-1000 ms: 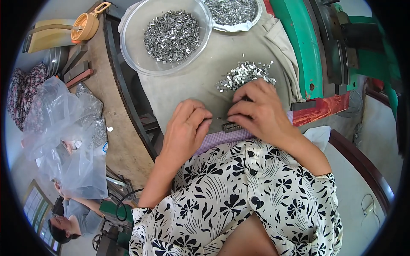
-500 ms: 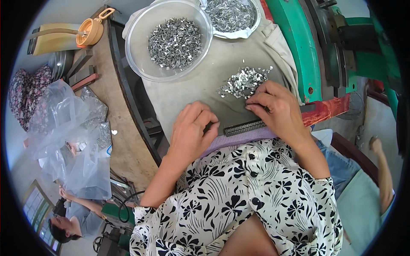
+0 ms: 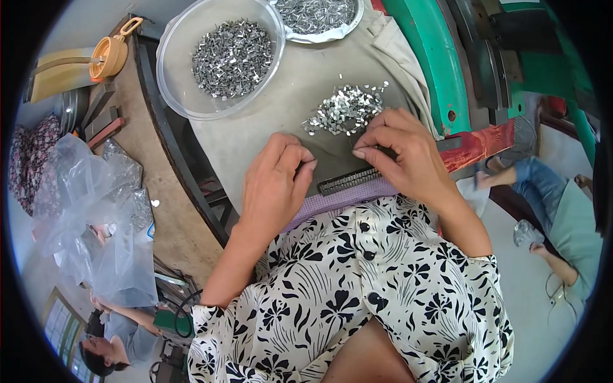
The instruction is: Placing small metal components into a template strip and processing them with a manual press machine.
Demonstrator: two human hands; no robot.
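Slotted bar [image 3: 348, 181]: right end hidden (behind right hand [image 3: 408, 154]) | white-rimmed tray [image 3: 317, 38]: top cut off

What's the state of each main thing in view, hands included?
Left hand: fingers curled, contents unclear
Right hand: fingers curled, thumb near forefinger, contents unclear
Dark slotted strip: lying down, right end by right hand
Loose metal pieces: heaped
Clear bowl: uncovered, partly filled
White-rimmed container: uncovered, holding metal pieces
Plastic bag: crumpled
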